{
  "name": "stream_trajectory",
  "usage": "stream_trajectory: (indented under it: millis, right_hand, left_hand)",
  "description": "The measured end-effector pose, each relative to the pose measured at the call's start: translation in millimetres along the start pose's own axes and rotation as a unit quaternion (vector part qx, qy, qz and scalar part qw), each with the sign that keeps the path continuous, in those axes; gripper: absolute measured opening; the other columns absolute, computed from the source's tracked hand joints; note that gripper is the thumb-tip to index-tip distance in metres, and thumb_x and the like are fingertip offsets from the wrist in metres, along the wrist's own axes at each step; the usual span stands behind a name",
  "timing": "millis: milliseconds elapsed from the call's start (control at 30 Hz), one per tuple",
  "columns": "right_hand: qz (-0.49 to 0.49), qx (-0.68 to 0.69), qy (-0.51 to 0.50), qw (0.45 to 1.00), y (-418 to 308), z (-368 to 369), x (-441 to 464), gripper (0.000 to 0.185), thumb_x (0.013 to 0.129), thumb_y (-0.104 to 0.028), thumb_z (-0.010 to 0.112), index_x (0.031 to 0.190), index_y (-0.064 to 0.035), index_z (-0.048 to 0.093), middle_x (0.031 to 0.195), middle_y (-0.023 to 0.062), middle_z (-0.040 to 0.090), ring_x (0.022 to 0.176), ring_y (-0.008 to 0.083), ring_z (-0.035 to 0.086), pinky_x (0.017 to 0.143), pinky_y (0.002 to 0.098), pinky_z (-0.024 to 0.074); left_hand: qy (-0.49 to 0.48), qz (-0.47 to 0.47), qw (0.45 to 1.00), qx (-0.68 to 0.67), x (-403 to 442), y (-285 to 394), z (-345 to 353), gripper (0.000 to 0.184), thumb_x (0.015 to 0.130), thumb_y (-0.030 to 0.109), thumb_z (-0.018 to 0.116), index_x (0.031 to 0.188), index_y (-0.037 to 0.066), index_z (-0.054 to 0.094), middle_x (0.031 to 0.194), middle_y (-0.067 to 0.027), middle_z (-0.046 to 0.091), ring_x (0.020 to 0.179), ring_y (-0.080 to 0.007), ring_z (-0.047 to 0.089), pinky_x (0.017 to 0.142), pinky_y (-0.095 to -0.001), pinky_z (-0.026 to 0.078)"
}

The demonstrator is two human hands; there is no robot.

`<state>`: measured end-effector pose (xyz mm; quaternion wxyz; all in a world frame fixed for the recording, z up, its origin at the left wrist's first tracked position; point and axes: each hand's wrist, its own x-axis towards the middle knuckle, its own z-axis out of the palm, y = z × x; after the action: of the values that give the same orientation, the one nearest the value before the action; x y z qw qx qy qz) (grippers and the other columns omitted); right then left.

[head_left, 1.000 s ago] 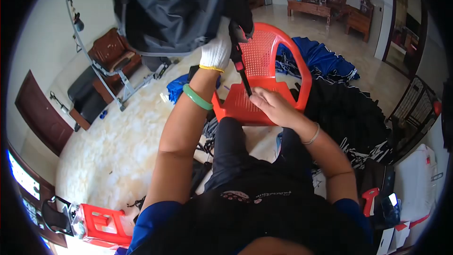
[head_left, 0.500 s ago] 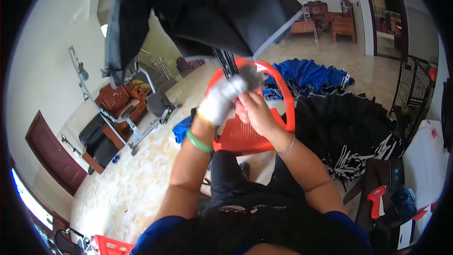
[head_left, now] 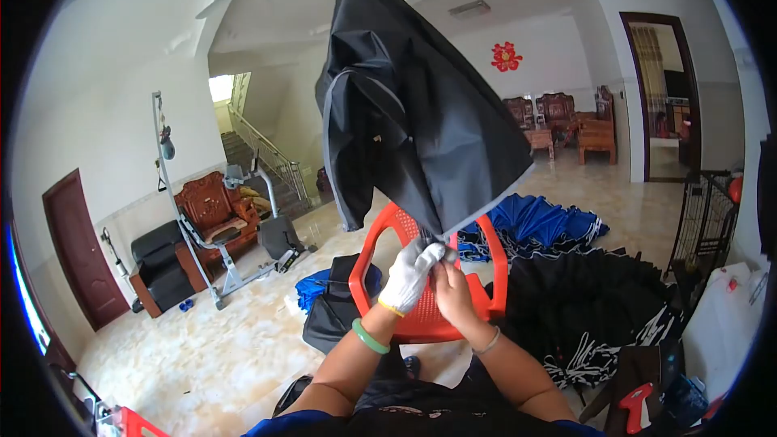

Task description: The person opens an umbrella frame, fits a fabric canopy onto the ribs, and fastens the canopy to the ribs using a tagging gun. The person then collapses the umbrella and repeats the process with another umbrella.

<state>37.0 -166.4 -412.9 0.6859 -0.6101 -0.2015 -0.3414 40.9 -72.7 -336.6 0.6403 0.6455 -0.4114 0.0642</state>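
A black umbrella [head_left: 421, 105] with a grey edge stands upright, its canopy loosely folded and hanging. My left hand [head_left: 411, 275], in a white glove with grey fingertips, is closed around the umbrella just below the cloth. Bare, my right hand [head_left: 455, 293] is closed right beside and slightly below it, fingers on the lower part of the umbrella, which the hands mostly hide. Behind both hands is a red plastic chair [head_left: 495, 263].
Black folded umbrellas [head_left: 579, 299] and a blue pile [head_left: 538, 226] lie on the floor at the right. Black and blue cloth [head_left: 333, 307] lies left of the chair. Exercise equipment [head_left: 231, 263] stands further left. A red-handled tool [head_left: 637, 406] rests at the lower right.
The view has tilted up. The umbrella has swung upright from overhead, its canopy now fully visible. My right hand has moved up from the shaft's far end to beside my left hand.
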Motion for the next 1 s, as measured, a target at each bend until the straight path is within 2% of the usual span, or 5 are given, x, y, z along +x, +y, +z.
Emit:
stream_trajectory:
  millis: [233, 333, 500, 600, 1000]
  right_hand:
    - [-0.033, -0.01, 0.032, 0.999, 0, 34, 47, 0.026, 0.099, -0.017, 0.04, 0.102, 0.0025, 0.057, 0.079, 0.0108, 0.061, 0.073, 0.0255, 0.06, 0.07, 0.0367, 0.0478]
    - [0.23, 0.089, 0.011, 0.969, -36, 43, 69, 0.028, 0.097, -0.013, 0.036, 0.105, 0.0042, 0.057, 0.085, 0.0162, 0.062, 0.082, 0.0322, 0.061, 0.079, 0.0403, 0.0466]
    - [-0.105, -0.007, 0.089, 0.99, 50, 59, 33, 0.029, 0.098, -0.015, 0.037, 0.103, 0.0046, 0.057, 0.087, 0.0196, 0.062, 0.086, 0.0346, 0.061, 0.081, 0.0416, 0.0461]
    - [0.073, -0.028, 0.017, 0.997, 4, 50, 45, 0.032, 0.099, -0.019, 0.038, 0.104, 0.0051, 0.058, 0.094, 0.0224, 0.064, 0.092, 0.0375, 0.062, 0.083, 0.0422, 0.0461]
    - [-0.086, -0.108, 0.002, 0.99, 22, 43, -29, 0.026, 0.102, -0.019, 0.039, 0.103, 0.0006, 0.055, 0.082, 0.0073, 0.062, 0.069, 0.0152, 0.058, 0.063, 0.0319, 0.0483]
  left_hand:
    - [0.132, -0.006, 0.987, 0.095, 47, -39, -31, 0.031, 0.099, 0.03, 0.05, 0.098, 0.001, 0.061, 0.087, -0.0087, 0.063, 0.083, -0.0183, 0.061, 0.073, -0.0304, 0.049]
    - [0.104, -0.116, 0.981, -0.119, 39, 5, -30, 0.034, 0.099, 0.033, 0.05, 0.098, 0.001, 0.061, 0.083, -0.0074, 0.062, 0.077, -0.0175, 0.059, 0.069, -0.0299, 0.049]
    - [0.16, -0.045, 0.983, -0.073, 28, -34, -27, 0.037, 0.098, 0.036, 0.049, 0.097, 0.002, 0.062, 0.072, -0.0054, 0.059, 0.065, -0.0162, 0.057, 0.06, -0.0302, 0.048]
    - [0.149, -0.09, 0.975, -0.141, 14, 7, -21, 0.036, 0.098, 0.035, 0.049, 0.097, 0.002, 0.062, 0.07, -0.0051, 0.057, 0.061, -0.0154, 0.055, 0.057, -0.0299, 0.047]
    - [0.236, -0.049, 0.969, -0.063, -4, -4, -9, 0.03, 0.097, 0.033, 0.049, 0.096, 0.005, 0.059, 0.068, -0.0042, 0.057, 0.053, -0.0138, 0.054, 0.047, -0.0274, 0.045]
